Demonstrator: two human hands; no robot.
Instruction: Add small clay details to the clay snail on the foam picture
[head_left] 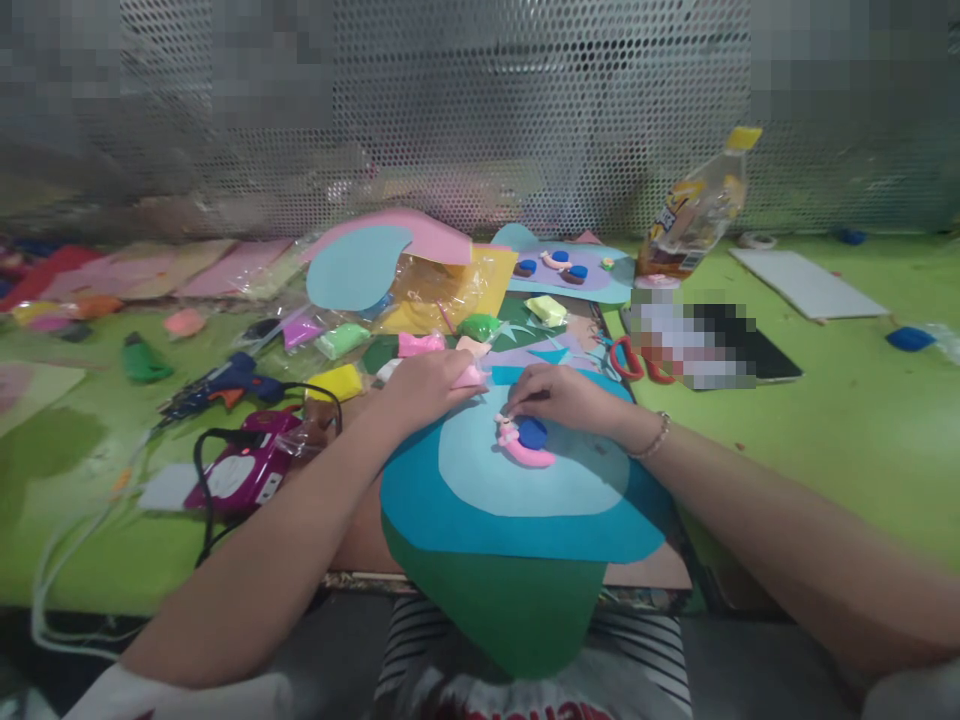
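A pink clay figure (529, 452) with a white head end and a blue round clay piece (533, 433) lies on a light blue paper shape (480, 470). That shape sits on a darker blue paper (420, 500), with green paper (525, 600) below it. My right hand (559, 395) is over the papers, its fingers pinched together at the figure's head; anything between the fingertips is too small to name. My left hand (435, 388) is closed around a pink clay packet (470, 376) at the far left edge of the blue paper.
Left are a glue gun (236, 385), a magenta power strip (247, 465) with cables and several clay packets. Red-handled scissors (626, 358), a tablet (742, 340), a tilted bottle (694, 220) and a white board (810, 285) lie right. Finished clay pieces (557, 261) sit behind.
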